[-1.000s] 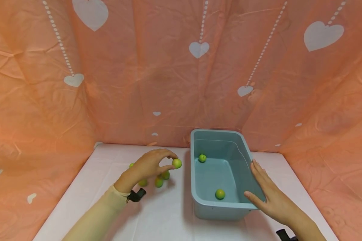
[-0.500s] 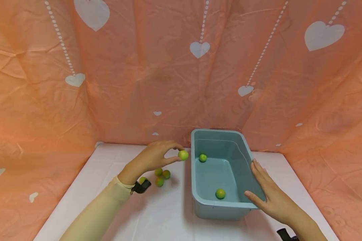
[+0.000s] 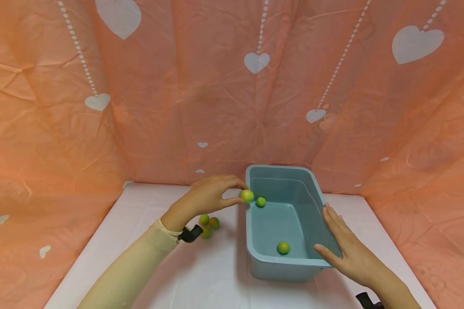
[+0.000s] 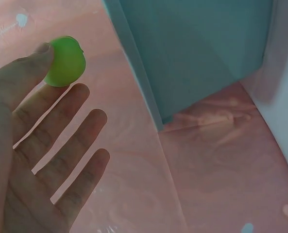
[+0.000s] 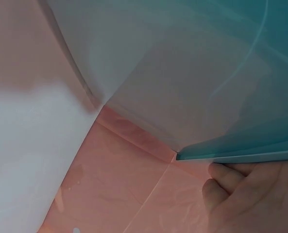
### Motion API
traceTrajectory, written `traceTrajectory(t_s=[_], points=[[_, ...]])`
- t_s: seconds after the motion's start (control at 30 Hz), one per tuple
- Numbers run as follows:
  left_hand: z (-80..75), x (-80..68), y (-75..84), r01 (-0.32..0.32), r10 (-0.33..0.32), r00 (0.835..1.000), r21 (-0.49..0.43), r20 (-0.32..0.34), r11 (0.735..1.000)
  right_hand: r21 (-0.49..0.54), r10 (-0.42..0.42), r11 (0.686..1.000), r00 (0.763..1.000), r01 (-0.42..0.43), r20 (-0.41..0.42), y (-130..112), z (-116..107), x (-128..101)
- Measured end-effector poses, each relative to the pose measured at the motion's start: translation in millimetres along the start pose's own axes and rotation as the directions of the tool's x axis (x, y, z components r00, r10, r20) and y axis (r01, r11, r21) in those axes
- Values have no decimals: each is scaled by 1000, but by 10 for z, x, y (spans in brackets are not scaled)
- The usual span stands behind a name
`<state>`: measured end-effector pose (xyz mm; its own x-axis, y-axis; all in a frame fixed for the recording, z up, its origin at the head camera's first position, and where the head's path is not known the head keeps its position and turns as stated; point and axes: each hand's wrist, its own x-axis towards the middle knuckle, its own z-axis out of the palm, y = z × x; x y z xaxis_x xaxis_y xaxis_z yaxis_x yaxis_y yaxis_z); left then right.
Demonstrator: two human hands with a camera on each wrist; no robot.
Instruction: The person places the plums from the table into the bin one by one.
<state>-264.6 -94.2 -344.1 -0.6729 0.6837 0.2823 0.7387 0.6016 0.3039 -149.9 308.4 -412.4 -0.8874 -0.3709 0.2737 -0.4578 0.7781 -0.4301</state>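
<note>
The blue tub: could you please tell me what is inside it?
Two green fruits lie inside the blue tub: one at the far left, one nearer. The near wall hides the floor's closest strip.

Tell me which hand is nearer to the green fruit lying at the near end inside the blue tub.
The right. The right hand rests flat on the tub's right rim, just beside that near fruit. The left hand is over the tub's far left rim, pinching another fruit.

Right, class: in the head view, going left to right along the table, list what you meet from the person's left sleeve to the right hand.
Left sleeve → loose green fruits on the table → fruit pinched in the left hand → fruit at the bin's far end → fruit at the bin's near end → right hand on the bin's right wall.
</note>
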Motion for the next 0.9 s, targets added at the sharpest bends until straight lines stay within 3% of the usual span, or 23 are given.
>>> traceTrajectory(t_s=[0.13, 0.37, 0.9], points=[[13, 89, 41, -35, 35, 999, 0, 6, 999, 4, 4, 1000, 1000, -4, 2, 1, 5, 6], [66, 217, 112, -39, 38, 999, 5, 35, 999, 4, 4, 1000, 1000, -4, 2, 4, 9, 10], [306, 482, 218, -92, 93, 989, -8, 119, 996, 18, 20, 1000, 1000, -21, 10, -3, 0, -10]])
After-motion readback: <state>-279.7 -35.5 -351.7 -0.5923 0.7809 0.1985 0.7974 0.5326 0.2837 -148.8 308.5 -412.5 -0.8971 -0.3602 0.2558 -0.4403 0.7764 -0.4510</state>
